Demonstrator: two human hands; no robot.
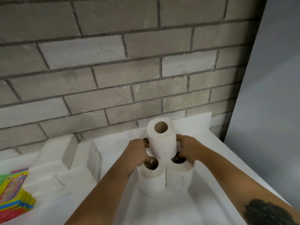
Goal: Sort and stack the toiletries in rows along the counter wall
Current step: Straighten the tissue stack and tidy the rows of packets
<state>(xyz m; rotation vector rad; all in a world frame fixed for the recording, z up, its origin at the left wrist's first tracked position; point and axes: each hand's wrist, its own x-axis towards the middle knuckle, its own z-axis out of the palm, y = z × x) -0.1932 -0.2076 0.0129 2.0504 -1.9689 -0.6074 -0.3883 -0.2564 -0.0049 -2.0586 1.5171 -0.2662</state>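
Three toilet paper rolls are plainly in view, clustered on the white counter [211,184] near the corner where the brick wall [113,70] meets the grey side wall [276,78]. Two stand side by side at the front: the front left roll [151,179] and the front right roll [178,177]. The top roll [162,138] sits upright higher up, behind and between them, on rolls I cannot make out clearly.

The left hand [138,153] reaches in from the left, a finger hooked into the core of the front left roll and the other fingers curled toward the side of the top roll. The right hand [186,149] mirrors it, fingers dipping into the core of the front right roll while the upper fingers press the top roll's side. Whether either hand fully grips the top roll, I cannot tell.

The risk lies in that upper roll. It looks perched across a seam, so uneven pressure from one hand, or a quick release, could tip it forward. Pulling on the front rolls by their cores may spread them apart and unsettle the cluster. Soft paper also dents under a hard squeeze.

To the left lie white wrapped blocks [65,159] and colourful packets [14,192] at the counter's edge.
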